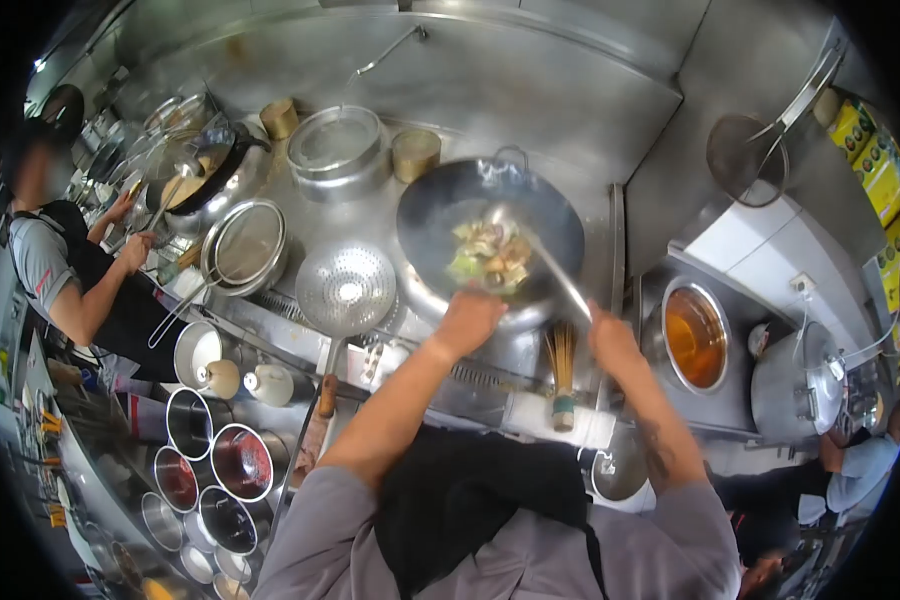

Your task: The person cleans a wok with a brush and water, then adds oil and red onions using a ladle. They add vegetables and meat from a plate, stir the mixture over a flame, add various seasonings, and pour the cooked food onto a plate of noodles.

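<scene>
Two hands are gripping: left hand (473, 318), wok (435, 215) edge; right hand (613, 340), ladle (562, 274) handle. I'm judging the wok heavy, best edge-held.

The left hand (470, 320) grips the wok (428, 215) at its near rim; the right hand (613, 335) holds a ladle (562, 272) to the food (488, 262). A brush (561, 378) lies near the stove's (366, 218) front edge.

Commercial kitchen.
Steel wall (530, 90) far 12 o'clock, wok (425, 215) near 12, lidded stockpot (785, 385) at 3, sauce pots (280, 462) at 8, aproned co-worker (120, 300) at 9.
</scene>
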